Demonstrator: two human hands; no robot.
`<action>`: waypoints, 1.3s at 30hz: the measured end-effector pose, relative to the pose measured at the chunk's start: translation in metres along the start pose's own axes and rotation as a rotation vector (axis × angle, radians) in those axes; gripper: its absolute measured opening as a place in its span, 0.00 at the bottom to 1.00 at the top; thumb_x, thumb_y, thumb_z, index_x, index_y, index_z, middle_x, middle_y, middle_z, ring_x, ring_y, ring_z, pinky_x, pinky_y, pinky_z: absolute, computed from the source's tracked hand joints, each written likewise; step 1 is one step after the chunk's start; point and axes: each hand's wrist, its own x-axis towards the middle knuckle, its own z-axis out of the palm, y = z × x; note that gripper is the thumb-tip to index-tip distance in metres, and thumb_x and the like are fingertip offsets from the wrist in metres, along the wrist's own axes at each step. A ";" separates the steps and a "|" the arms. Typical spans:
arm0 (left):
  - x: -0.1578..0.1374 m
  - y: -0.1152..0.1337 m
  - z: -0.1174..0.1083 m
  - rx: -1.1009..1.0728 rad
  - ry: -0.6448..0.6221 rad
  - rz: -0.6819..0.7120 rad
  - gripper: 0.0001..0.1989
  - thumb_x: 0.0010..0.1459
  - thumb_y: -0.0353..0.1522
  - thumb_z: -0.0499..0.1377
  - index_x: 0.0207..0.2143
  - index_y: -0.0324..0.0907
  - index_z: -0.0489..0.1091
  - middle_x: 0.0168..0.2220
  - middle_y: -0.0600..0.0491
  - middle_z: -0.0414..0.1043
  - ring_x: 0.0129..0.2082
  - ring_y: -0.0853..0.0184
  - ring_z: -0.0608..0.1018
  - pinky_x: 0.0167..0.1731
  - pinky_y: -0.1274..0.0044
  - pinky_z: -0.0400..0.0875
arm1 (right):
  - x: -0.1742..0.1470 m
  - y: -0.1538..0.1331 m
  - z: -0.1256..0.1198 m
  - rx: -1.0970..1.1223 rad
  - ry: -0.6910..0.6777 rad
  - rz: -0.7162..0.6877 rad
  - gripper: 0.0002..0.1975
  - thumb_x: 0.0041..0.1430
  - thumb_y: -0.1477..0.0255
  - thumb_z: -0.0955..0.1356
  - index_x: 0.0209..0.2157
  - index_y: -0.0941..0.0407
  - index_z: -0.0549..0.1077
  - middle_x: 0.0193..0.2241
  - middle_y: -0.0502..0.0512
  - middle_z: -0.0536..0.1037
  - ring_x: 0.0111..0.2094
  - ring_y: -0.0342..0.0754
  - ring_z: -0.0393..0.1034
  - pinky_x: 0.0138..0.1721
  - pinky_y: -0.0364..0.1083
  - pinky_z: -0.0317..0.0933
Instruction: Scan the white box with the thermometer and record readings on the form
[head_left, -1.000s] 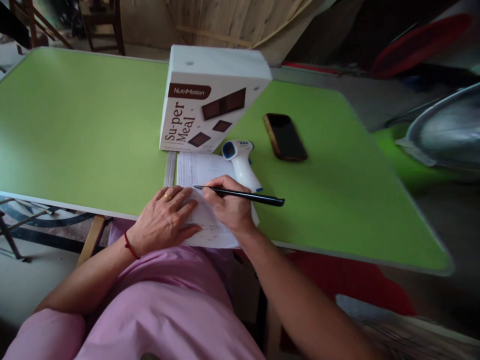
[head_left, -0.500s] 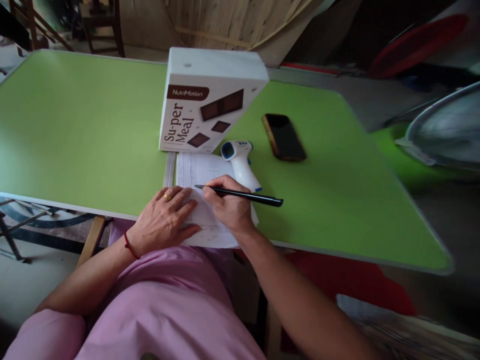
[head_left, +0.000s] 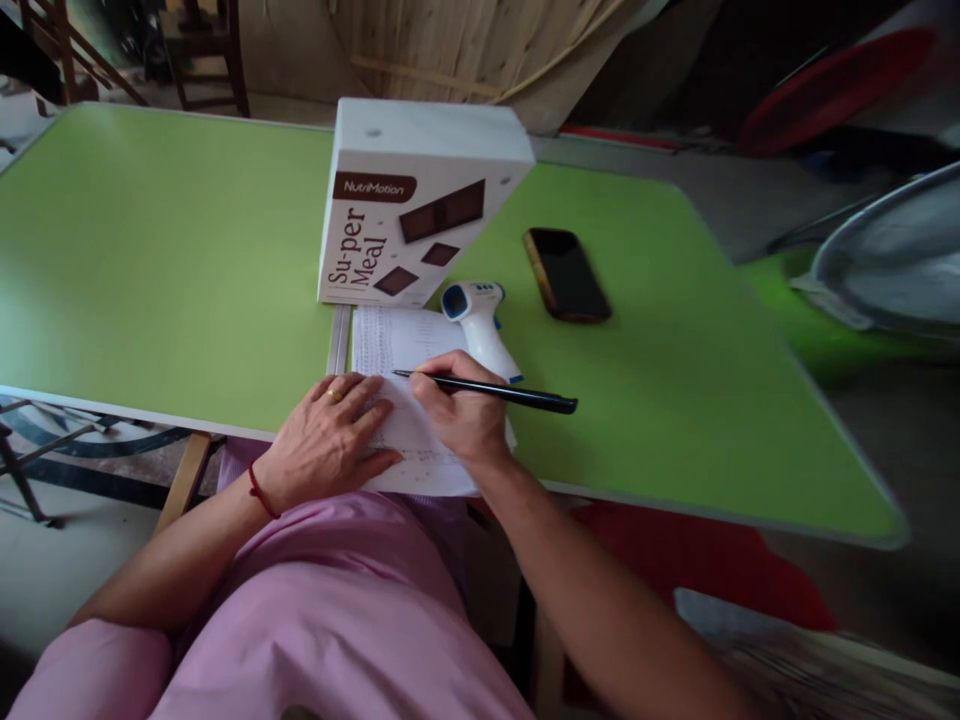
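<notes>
In my right hand (head_left: 466, 408), a black pen (head_left: 517, 394) is pinched between thumb and fingers, its tip on or just over the paper (head_left: 420, 455). Writing covers parts of the sheet, too small to read. My left hand (head_left: 330, 430) lies flat across the paper's left side, fingers stretched out, a ring on one finger. Just beyond my right hand, a white and blue infrared thermometer (head_left: 484, 335) rests on the paper's upper right edge. Behind the paper stands an upright white box (head_left: 431, 215) printed "NutriMotion Su-per Meal".
A phone (head_left: 568, 275) lies screen up to the right of the thermometer on the green table (head_left: 172, 250). Past the table's right end is a green container (head_left: 817, 320) with a blurred, clear rounded thing above it. Wooden chairs (head_left: 202, 50) stand at the back left.
The pen and my right hand have shifted very slightly to the right along the paper. My left hand stays in place.
</notes>
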 end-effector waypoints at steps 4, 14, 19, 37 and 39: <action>0.000 0.000 0.001 0.003 0.004 0.001 0.23 0.71 0.45 0.60 0.55 0.36 0.75 0.62 0.36 0.72 0.61 0.47 0.74 0.59 0.56 0.72 | 0.000 0.001 0.000 -0.019 0.030 0.025 0.05 0.53 0.67 0.67 0.25 0.52 0.71 0.18 0.47 0.73 0.20 0.45 0.66 0.24 0.44 0.63; 0.000 -0.001 0.001 -0.001 0.035 0.012 0.23 0.70 0.45 0.61 0.54 0.34 0.75 0.61 0.35 0.73 0.60 0.47 0.75 0.59 0.58 0.72 | 0.001 -0.001 -0.001 -0.051 -0.016 0.022 0.05 0.53 0.66 0.67 0.25 0.52 0.70 0.18 0.48 0.73 0.20 0.45 0.65 0.25 0.44 0.63; 0.000 -0.001 0.000 -0.002 0.007 -0.005 0.23 0.70 0.45 0.61 0.56 0.36 0.74 0.62 0.35 0.73 0.61 0.47 0.74 0.59 0.57 0.72 | 0.000 -0.001 -0.001 -0.036 -0.014 -0.014 0.05 0.53 0.69 0.67 0.25 0.52 0.70 0.18 0.47 0.72 0.19 0.45 0.65 0.24 0.44 0.61; 0.000 -0.001 0.000 0.004 0.032 0.008 0.23 0.70 0.45 0.62 0.54 0.35 0.75 0.61 0.35 0.73 0.60 0.47 0.75 0.59 0.58 0.72 | 0.001 -0.001 -0.001 -0.032 -0.057 0.047 0.06 0.54 0.65 0.67 0.26 0.52 0.71 0.19 0.47 0.73 0.21 0.45 0.65 0.25 0.44 0.64; 0.000 -0.001 0.000 0.004 0.021 0.002 0.23 0.70 0.45 0.61 0.54 0.36 0.75 0.61 0.35 0.73 0.60 0.47 0.75 0.59 0.57 0.72 | 0.001 -0.002 -0.001 -0.041 -0.058 0.054 0.06 0.53 0.65 0.67 0.26 0.51 0.71 0.18 0.47 0.73 0.20 0.45 0.65 0.25 0.44 0.64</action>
